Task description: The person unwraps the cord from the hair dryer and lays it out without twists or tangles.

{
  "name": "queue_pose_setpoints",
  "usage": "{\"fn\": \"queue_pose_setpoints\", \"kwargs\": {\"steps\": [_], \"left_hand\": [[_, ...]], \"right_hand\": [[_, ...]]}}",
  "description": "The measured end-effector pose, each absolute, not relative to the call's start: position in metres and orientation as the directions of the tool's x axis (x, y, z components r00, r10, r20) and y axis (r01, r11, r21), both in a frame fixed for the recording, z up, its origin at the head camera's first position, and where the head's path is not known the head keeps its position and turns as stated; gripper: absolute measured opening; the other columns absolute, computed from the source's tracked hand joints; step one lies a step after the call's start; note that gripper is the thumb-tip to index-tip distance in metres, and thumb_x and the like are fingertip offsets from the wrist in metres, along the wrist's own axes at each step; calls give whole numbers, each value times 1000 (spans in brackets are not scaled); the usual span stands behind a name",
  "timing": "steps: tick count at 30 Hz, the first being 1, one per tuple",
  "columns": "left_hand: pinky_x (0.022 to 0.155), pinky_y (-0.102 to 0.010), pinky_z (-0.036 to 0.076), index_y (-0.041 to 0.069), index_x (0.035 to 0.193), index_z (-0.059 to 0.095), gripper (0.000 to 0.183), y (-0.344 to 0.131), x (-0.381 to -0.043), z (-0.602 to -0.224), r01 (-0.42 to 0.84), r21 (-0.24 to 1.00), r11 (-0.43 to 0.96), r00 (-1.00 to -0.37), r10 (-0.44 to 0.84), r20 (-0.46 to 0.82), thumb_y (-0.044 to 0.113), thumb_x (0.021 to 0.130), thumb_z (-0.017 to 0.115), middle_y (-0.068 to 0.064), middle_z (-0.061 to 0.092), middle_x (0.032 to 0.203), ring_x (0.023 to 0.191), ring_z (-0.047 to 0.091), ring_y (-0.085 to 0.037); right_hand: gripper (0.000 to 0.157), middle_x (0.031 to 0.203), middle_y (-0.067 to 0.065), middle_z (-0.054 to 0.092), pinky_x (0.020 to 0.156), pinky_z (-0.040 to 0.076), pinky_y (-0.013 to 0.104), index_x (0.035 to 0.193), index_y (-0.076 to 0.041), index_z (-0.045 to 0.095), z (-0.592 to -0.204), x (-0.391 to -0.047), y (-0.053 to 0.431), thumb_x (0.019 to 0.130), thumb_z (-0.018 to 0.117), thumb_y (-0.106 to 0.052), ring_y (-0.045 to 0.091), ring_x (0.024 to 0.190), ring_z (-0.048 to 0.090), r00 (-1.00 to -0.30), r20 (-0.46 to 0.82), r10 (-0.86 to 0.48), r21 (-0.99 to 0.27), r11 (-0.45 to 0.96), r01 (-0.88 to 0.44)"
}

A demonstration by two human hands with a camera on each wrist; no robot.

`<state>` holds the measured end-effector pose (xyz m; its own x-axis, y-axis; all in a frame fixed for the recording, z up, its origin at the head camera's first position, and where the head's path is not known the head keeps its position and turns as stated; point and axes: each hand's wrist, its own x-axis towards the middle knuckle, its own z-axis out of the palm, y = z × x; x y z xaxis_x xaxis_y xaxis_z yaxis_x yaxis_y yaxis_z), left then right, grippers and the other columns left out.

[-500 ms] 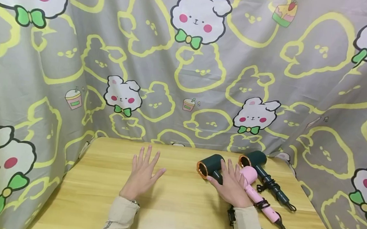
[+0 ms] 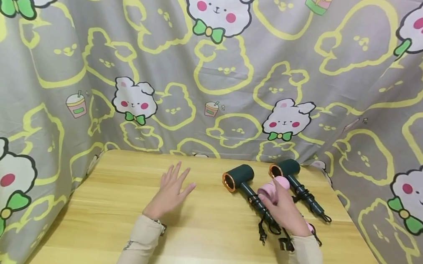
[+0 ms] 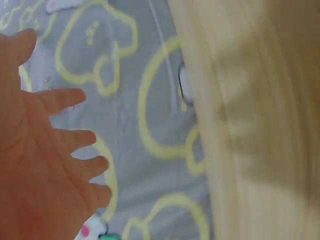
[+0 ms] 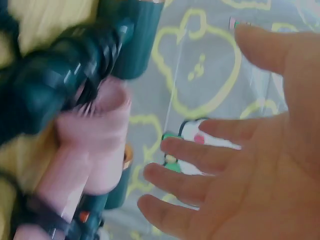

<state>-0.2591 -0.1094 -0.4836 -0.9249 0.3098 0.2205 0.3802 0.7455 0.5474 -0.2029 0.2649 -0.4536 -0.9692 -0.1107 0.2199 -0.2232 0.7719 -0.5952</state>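
In the head view my left hand (image 2: 168, 193) hovers above the left half of the table, its fingers spread and holding nothing. My right hand (image 2: 290, 212) is over the pink hair dryer (image 2: 281, 183) and hides much of its handle. The right wrist view shows straight fingers and thumb, with an empty palm beside the pink dryer. Left of that hand lies a dark green hair dryer (image 2: 241, 176) with a copper-coloured rim and its black cord wrapped round the handle. A second dark green hair dryer (image 2: 289, 168) lies farther back on the right, also with a wrapped cord.
The wooden table (image 2: 113, 224) carries the three dryers on its right side. Black cords and a plug (image 2: 262, 238) lie near the right hand. A grey curtain (image 2: 186, 75) with cartoon rabbits encloses the back and both sides.
My right hand has shifted right and down in the head view, uncovering the near green dryer's handle and covering the pink dryer's. The left hand has turned slightly. The head view has also shifted.
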Motion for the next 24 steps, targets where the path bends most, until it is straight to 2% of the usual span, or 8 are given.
{"fn": "queue_pose_setpoints", "kwargs": {"steps": [1,2,6,9,11,14,19,24], "left_hand": [[123,-73,0,9,162,34,70,-107,-260,-483,383,576,722,-923,319,214,52,108,45,-23,6,173,159,0,-50],[123,-73,1,10,162,33,70,-104,-262,-483,376,606,701,-925,329,193,53,108,44,-23,7,173,159,1,-49],[123,-73,10,14,163,32,70,-93,-267,-484,329,722,609,-926,360,118,57,108,40,-19,10,174,160,8,-47],[123,-71,19,15,164,30,72,-84,-274,-488,289,790,541,-922,379,78,60,108,36,-17,14,174,159,15,-45],[123,-68,21,12,164,29,74,-77,-281,-491,253,839,481,-920,387,55,61,108,34,-19,20,172,157,22,-45],[125,-63,24,8,163,30,75,-67,-291,-496,184,904,386,-928,372,29,60,109,33,-21,29,168,155,30,-45],[125,-61,25,3,163,26,76,-48,-302,-503,32,973,229,-938,344,-50,58,110,30,-24,29,167,153,32,-46],[125,-61,25,0,163,20,75,-27,-314,-504,-103,990,96,-924,360,-131,53,111,31,-29,25,167,154,27,-49]], "right_hand": [[75,137,38,52,107,44,62,154,12,31,-453,-201,271,105,62,-34,49,128,55,-976,202,-83,-615,764,-192],[75,145,39,47,108,44,63,155,12,29,-452,-198,276,105,61,-34,51,132,54,-983,174,-54,-641,752,-155],[84,152,39,42,106,48,62,158,11,24,-453,-186,295,106,55,-47,52,132,55,-996,63,57,-674,739,-1],[83,143,34,53,93,57,49,156,8,31,-459,-178,305,104,55,-52,46,122,63,-994,36,105,-694,718,51],[78,137,32,58,84,59,41,155,8,32,-465,-173,309,105,57,-47,41,114,66,-993,15,113,-727,684,67],[74,136,30,57,80,62,36,156,8,31,-476,-165,311,106,58,-40,35,111,64,-992,-62,110,-812,573,114],[74,146,33,47,82,63,40,158,7,26,-494,-153,313,108,55,-38,32,115,62,-971,-212,115,-891,385,240],[70,152,35,41,84,63,41,159,7,21,-500,-145,311,110,51,-33,32,118,63,-954,-273,120,-915,274,296]]}}
